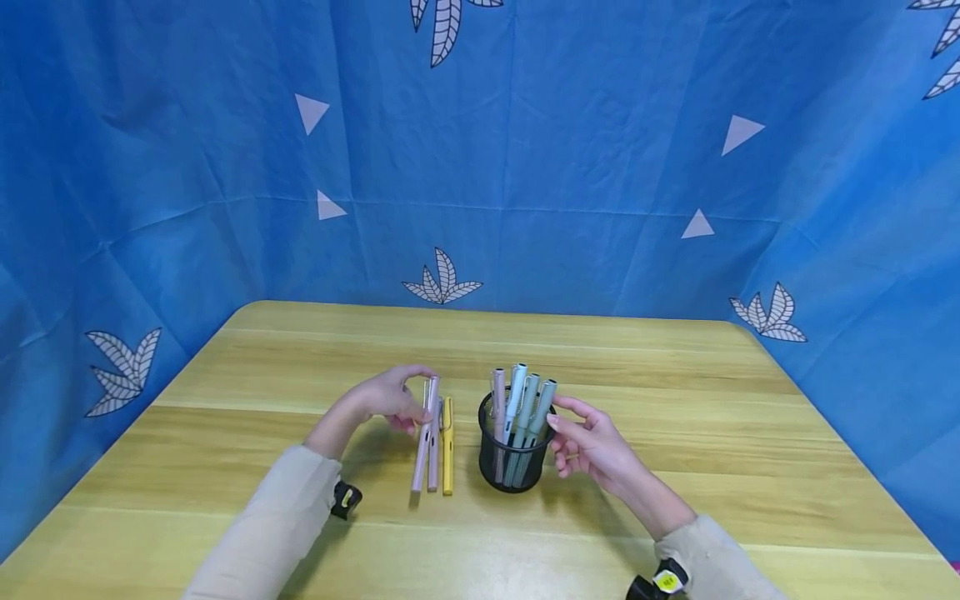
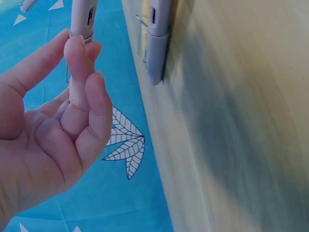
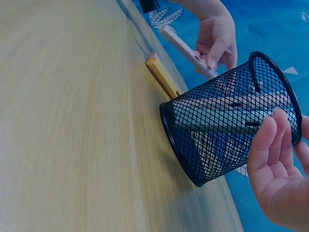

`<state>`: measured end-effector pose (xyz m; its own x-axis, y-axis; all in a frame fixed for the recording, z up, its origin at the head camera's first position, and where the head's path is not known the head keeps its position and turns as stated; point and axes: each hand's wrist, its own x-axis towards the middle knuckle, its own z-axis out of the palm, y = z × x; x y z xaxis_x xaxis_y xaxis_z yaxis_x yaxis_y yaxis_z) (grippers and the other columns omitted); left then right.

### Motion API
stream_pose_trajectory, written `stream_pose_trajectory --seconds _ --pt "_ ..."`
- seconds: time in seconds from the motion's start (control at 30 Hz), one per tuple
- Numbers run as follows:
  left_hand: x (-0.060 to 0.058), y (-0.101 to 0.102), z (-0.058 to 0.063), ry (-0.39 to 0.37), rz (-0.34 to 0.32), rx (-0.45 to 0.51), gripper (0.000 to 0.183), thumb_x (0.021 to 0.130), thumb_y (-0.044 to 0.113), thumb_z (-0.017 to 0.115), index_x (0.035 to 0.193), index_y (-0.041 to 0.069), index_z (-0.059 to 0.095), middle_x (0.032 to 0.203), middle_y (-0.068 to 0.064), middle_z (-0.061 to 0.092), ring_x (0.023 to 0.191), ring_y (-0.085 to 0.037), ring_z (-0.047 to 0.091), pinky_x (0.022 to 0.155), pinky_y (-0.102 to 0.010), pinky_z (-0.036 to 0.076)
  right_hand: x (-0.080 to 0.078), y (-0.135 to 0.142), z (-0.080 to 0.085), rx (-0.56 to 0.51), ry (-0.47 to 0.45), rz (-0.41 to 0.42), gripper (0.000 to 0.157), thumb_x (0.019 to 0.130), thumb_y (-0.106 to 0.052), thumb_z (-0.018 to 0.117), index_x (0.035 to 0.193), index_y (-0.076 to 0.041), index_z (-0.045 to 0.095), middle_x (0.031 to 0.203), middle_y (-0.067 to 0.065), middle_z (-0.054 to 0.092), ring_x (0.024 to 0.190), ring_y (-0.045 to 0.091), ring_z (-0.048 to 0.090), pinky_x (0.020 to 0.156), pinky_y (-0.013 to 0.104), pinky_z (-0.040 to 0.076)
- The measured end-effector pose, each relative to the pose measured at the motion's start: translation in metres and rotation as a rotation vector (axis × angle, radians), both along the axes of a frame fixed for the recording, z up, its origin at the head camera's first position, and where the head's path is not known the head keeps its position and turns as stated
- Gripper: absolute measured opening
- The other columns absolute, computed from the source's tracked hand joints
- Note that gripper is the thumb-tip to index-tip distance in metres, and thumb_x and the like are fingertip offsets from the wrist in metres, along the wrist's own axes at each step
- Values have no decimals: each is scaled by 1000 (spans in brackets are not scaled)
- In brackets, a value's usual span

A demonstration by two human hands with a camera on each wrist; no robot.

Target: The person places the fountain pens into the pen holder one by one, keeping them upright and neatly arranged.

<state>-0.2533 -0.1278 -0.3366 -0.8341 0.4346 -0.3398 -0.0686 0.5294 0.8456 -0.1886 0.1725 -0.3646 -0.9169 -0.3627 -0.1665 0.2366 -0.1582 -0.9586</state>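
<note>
My left hand (image 1: 392, 397) pinches a light purple pen (image 1: 421, 457) by its clip end. In the right wrist view that pen (image 3: 179, 44) is tilted and raised off the table. Beside it on the table lie another purple pen (image 1: 433, 467) and a yellow pen (image 1: 448, 454). A black mesh pen holder (image 1: 491, 472) stands upright to their right. Inside it are a purple pen (image 1: 498, 402), a light blue pen (image 1: 515, 392) and two grey-green pens (image 1: 542, 407). My right hand (image 1: 596, 443) holds the holder's rim at its right side, between thumb and fingers.
The wooden table (image 1: 262, 367) carries the pens and the holder near its middle. Blue cloth (image 1: 570, 208) with leaf and triangle prints hangs behind and at both sides. Each wrist wears a small black device (image 1: 346, 500).
</note>
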Motion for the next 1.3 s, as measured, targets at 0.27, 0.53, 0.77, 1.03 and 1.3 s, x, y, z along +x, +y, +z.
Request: stream_pose_trajectory --seconds 0.27,0.53,0.77,1.03,1.3 --pt "0 6 4 3 -22 32 72 76 -2 65 137 7 29 70 -14 61 51 -20 56 48 -26 48 0 0 0 4 4 4 59 91 -14 51 139 1 19 62 2 53 47 11 52 47 23 48" --pt "1 7 11 33 -12 103 70 77 -2 64 137 9 30 70 -14 58 55 -23 57 50 -30 49 1 0 0 6 7 6 60 91 -15 51 139 1 19 62 2 54 48 11 52 48 23 48" --pt "3 8 18 102 29 118 69 78 2 65 137 12 31 77 -14 61 65 -32 60 53 -32 50 1 0 0 6 7 6 60 91 -16 51 139 1 19 62 2 53 47 11 52 48 23 48" --pt "8 10 31 169 51 158 69 79 1 65 137 12 29 74 -13 60 62 -29 60 54 -33 49 1 0 0 3 5 7 60 91 -16 51 139 1 19 62 2 53 47 11 52 47 23 48" --pt "7 12 40 196 65 193 66 80 3 64 136 13 31 76 -19 60 66 -35 59 53 -30 47 1 0 0 -2 3 3 59 92 -16 50 139 1 19 62 2 53 47 11 52 47 24 48"
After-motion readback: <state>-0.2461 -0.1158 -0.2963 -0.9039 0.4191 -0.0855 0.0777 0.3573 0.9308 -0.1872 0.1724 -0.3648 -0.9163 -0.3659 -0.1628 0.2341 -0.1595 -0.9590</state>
